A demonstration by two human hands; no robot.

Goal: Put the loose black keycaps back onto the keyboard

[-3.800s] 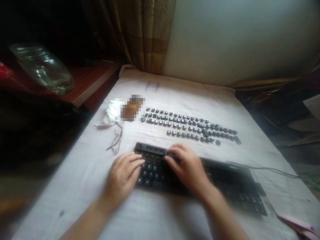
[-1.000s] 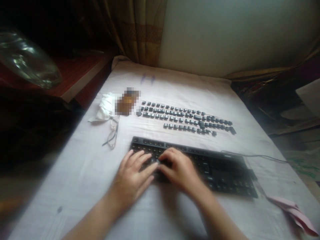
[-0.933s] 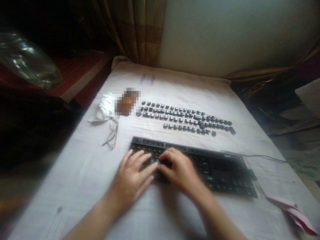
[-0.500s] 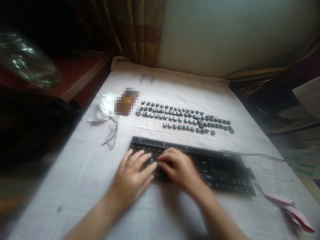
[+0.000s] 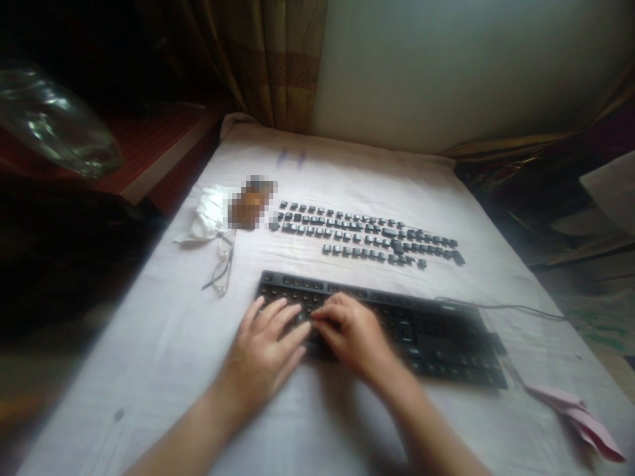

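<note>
A black keyboard [image 5: 436,337] lies on a white cloth-covered table [image 5: 163,344]. Many of its key seats look bare. Beyond it, loose black keycaps [image 5: 367,235] sit in three neat rows. My left hand [image 5: 262,350] rests flat on the keyboard's left end with its fingers stretched out. My right hand [image 5: 352,334] is beside it, fingers curled down and pressed together onto the keyboard near my left index fingertip. Whatever is under those fingertips is hidden.
Folded glasses [image 5: 223,264], a crumpled white cloth [image 5: 206,215] and a pixelated brown object [image 5: 251,201] lie at the far left. A cable [image 5: 501,305] leaves the keyboard's right end. A pink cloth [image 5: 575,413] lies at the near right. A glass jar [image 5: 54,129] stands on a side shelf.
Since 3.8 s ago both hands have come down from the keyboard's top left rows to its lower left rows. Over the last second they hardly move.
</note>
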